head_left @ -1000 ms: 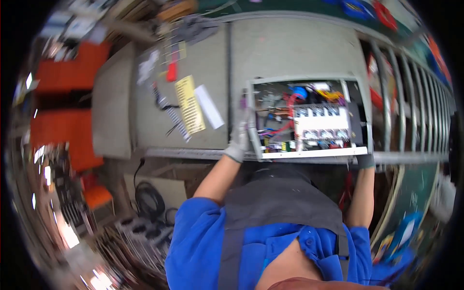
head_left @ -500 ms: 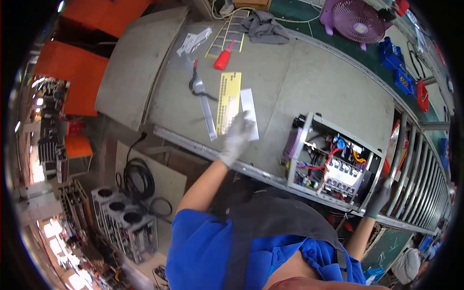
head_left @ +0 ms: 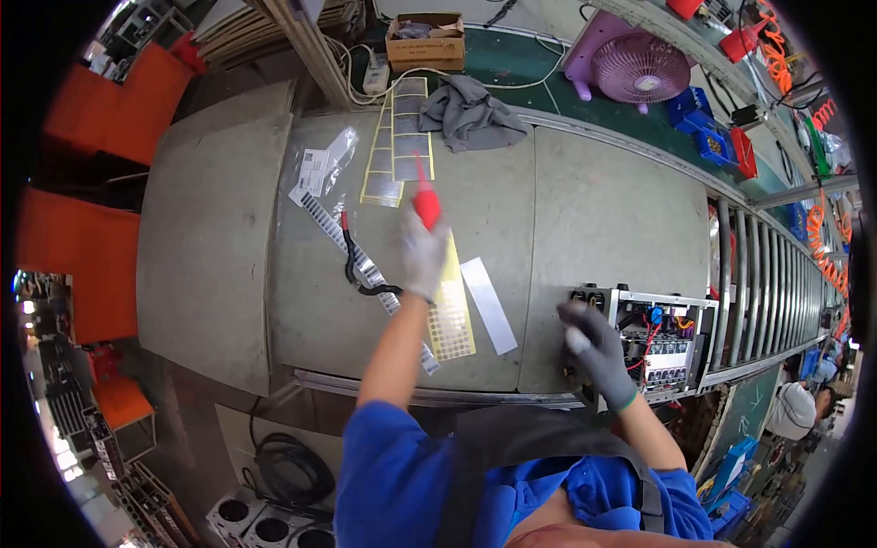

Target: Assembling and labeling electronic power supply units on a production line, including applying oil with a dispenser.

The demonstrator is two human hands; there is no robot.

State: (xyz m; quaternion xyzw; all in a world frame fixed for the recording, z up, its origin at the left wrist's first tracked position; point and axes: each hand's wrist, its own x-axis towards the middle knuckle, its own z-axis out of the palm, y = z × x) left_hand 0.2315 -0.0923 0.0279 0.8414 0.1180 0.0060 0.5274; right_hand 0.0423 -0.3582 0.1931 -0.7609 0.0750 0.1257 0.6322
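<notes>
Head view showed the left hand [head_left: 425,256] holding a red squeeze bottle [head_left: 427,208] by its base, nozzle [head_left: 418,166] over a gridded label sheet [head_left: 411,119] on the counter [head_left: 484,215], while the right hand [head_left: 601,352], its grip too unclear to tell, overlapped the left end of an open electronics case [head_left: 669,299].

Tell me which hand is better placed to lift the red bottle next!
Probably the left hand: it's at the red bottle. The right hand is farther away, by the metal box.
</notes>
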